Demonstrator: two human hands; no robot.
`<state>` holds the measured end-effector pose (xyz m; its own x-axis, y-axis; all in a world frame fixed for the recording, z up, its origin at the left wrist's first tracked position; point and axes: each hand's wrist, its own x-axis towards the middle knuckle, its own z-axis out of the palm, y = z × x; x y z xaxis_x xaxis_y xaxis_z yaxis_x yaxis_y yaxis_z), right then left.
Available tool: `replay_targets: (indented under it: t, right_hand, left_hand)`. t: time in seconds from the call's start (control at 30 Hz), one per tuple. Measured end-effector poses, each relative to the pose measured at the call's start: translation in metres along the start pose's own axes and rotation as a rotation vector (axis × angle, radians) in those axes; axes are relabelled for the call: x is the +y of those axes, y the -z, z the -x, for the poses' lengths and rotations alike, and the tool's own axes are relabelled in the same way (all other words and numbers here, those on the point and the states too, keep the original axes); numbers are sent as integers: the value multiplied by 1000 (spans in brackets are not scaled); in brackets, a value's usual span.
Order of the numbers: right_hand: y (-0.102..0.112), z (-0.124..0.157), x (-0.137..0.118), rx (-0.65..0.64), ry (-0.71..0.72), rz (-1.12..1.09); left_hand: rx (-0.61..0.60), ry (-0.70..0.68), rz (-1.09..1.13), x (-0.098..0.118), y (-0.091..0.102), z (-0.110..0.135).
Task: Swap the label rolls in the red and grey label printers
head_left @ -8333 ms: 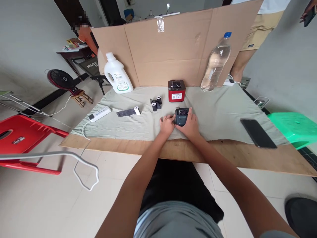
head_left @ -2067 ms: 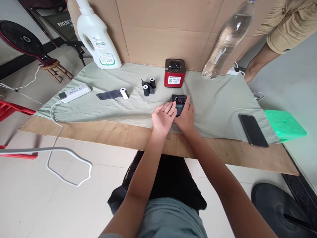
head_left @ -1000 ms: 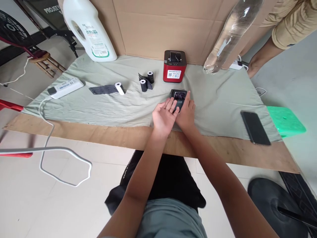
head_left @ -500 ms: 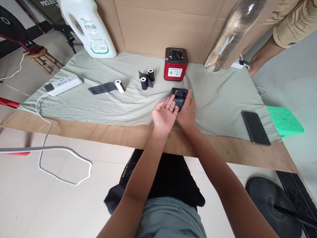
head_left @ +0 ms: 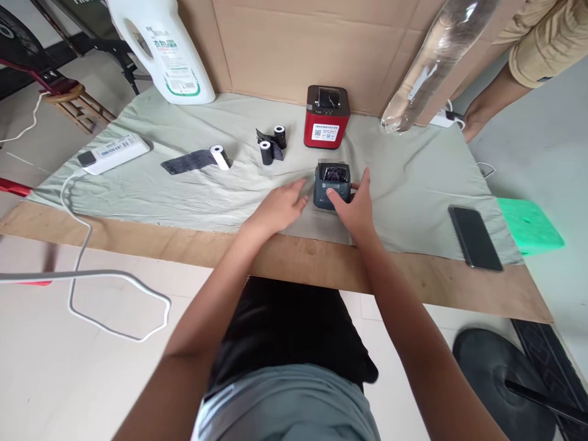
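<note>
A small dark grey printer (head_left: 330, 184) lies on the pale green cloth (head_left: 404, 171). My right hand (head_left: 353, 208) grips its near right side, thumb on its front and fingers up its right edge. My left hand (head_left: 278, 208) lies just left of the printer, fingers stretched out, holding nothing. Behind the printer stands a red printer (head_left: 326, 116). Two black paper rolls (head_left: 271, 144) and a white roll with a dark strip (head_left: 202, 160) lie to the left on the cloth.
A white detergent jug (head_left: 160, 52) and a clear water bottle (head_left: 429, 64) stand against a cardboard wall (head_left: 298, 43). A power strip (head_left: 114, 153) lies at the left, a black phone (head_left: 475, 237) at the right. Another person's leg (head_left: 491, 101) is behind the table.
My left hand has turned palm down and drawn away to the left of the grey printer. My right hand has shifted to grip the printer's right side.
</note>
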<state>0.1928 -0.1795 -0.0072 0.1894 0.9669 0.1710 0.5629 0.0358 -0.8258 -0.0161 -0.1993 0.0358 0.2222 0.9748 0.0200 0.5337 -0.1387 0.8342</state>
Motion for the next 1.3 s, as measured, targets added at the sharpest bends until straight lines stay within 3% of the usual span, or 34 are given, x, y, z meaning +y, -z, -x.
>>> replay_targets:
  t: [0.13, 0.27, 0.43, 0.6, 0.8, 1.3]
  right_hand:
    - [4, -4, 2, 12, -100, -87]
    - [5, -8, 6, 10, -113, -62]
    - [5, -9, 9, 13, -87, -47]
    - [1, -7, 7, 22, -69, -12]
    - [0, -7, 9, 39, 56, 104]
    - [4, -13, 12, -5, 44, 82]
  left_hand:
    - [-109, -27, -425, -30, -12, 9]
    - [-103, -102, -549, -39, -15, 22]
    - [-29, -106, -509, -26, -6, -9]
    - [-47, -138, -322, -29, -20, -40]
    - [-2, -111, -311, -38, -31, -42]
    - [-7, -110, -418, -38, -28, -47]
